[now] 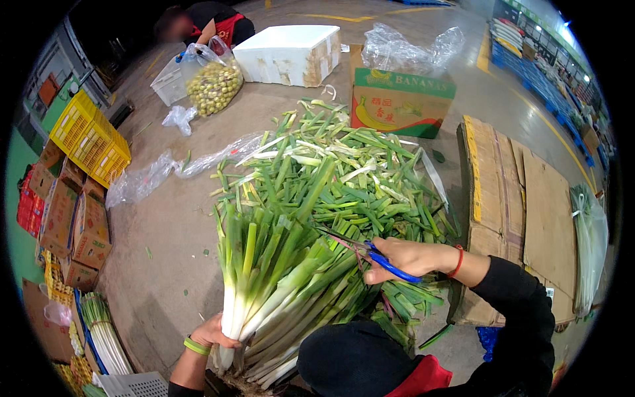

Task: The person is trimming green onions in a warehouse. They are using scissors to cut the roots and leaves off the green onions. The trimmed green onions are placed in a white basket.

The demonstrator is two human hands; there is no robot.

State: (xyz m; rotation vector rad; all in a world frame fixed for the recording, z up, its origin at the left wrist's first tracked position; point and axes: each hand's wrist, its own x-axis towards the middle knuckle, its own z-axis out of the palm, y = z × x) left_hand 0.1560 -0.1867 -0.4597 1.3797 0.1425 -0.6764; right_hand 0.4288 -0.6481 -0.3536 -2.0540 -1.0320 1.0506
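My left hand (214, 331), with a yellow-green wristband, grips the white stems of a bunch of leeks or large green onions (238, 302) near the bottom centre. Their green tops fan upward. In my right hand (409, 258), with a red cord at the wrist, are blue-handled scissors (394, 267), whose blades point left at the green leaves. More long stalks with roots (302, 317) lie between my hands. A heap of cut green leaves (357, 183) spreads over the floor beyond them. A dark cap (357, 357) covers part of the view at the bottom.
Flattened cardboard (501, 218) is stacked at the right. Beyond the heap stand a banana carton (403, 104) and a white foam box (285, 54). Another person (218, 25) bends near a bag of small round produce (214, 87). Yellow crates (92, 139) and cartons (92, 228) line the left.
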